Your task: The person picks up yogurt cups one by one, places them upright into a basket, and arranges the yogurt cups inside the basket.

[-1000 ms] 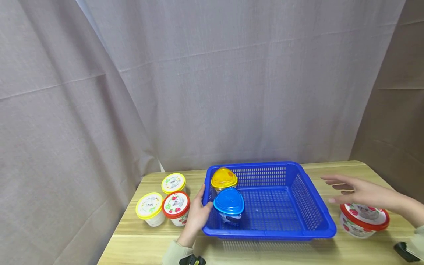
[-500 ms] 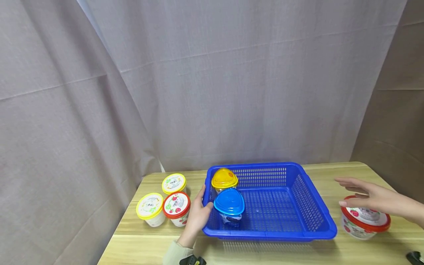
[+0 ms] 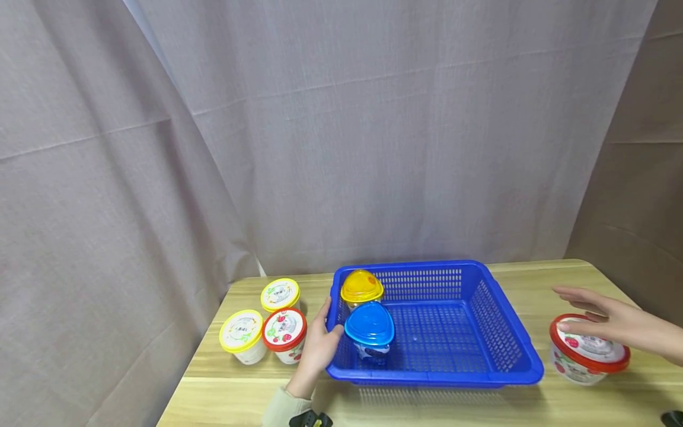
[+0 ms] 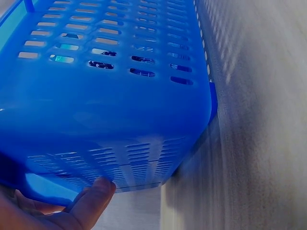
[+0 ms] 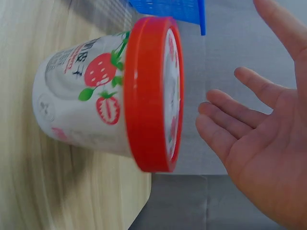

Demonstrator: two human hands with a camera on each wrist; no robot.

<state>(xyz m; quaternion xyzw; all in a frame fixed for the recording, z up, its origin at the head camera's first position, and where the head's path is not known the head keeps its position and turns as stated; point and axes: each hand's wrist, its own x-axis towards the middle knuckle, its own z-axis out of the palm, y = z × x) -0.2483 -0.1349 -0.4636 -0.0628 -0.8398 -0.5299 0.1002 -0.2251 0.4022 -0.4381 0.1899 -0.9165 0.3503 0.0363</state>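
A blue plastic basket [image 3: 437, 376] stands mid-table; my left hand [image 3: 318, 350] grips its left rim, the thumb toward the inside. In the left wrist view, fingers [image 4: 98, 191] lie against the outside wall of the basket. A yellow-lidded cup [image 3: 361, 287] and a blue-lidded cup [image 3: 369, 325] stand in its left end. To the right of the basket is a tub with a red lid and strawberry print [image 3: 578, 362]. My right hand [image 3: 608, 317] hovers over that tub, fingers spread. The right wrist view shows a gap between the hand and the red lid [image 5: 151, 96].
On the table's left part stand two yellow-lidded tubs, one at the back [image 3: 280, 295] and one nearer [image 3: 242, 333]. A smaller red-lidded tub [image 3: 285, 332] is beside them, close to my left wrist. A grey curtain [image 3: 373, 148] hangs behind the wooden table [image 3: 213, 391].
My right hand has moved right, from near the basket's side to over the large red-lidded tub. My left hand, the basket and the cups have stayed in place.
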